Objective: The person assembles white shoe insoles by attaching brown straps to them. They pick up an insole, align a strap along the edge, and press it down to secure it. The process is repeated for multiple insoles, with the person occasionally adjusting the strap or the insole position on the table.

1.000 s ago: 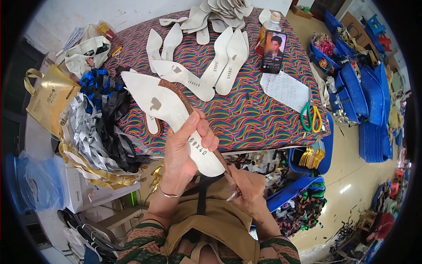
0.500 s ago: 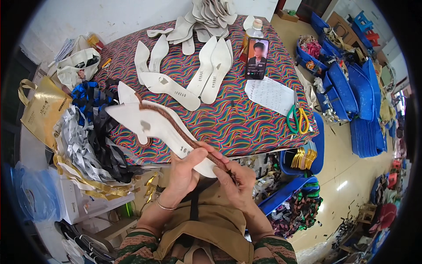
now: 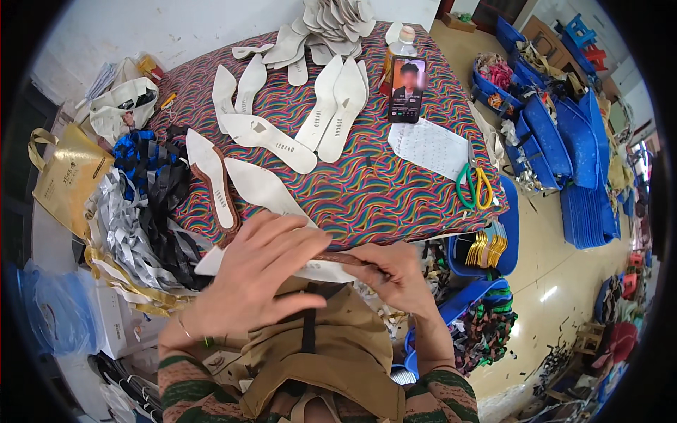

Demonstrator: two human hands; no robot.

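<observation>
White pointed shoe insole point(image 3: 327, 271) lies crosswise in front of me at the table's near edge, with its middle hidden under my left hand. My left hand point(image 3: 264, 271) is laid over it, fingers stretched out and thumb apart. At its heel end, my right hand point(image 3: 397, 277) pinches a brown strip point(image 3: 347, 259) that runs along the insole's edge. Just beyond lies a bare white insole point(image 3: 262, 185), partly covered by my left fingers. To the left, another insole point(image 3: 209, 169) has brown edging along its rim.
More white insoles point(image 3: 271, 143) lie on the patterned tablecloth, with a pile point(image 3: 331, 28) at the back. A phone point(image 3: 406, 90) leans against a bottle point(image 3: 405, 44), near a paper sheet point(image 3: 430, 149) and scissors point(image 3: 477, 187). Ribbon bundles point(image 3: 130, 222) hang left; blue bins point(image 3: 546, 141) stand right.
My left hand has gone from gripping the insole to lying spread across it. The insole has come down and nearer, turned more level. My right hand still holds the strip.
</observation>
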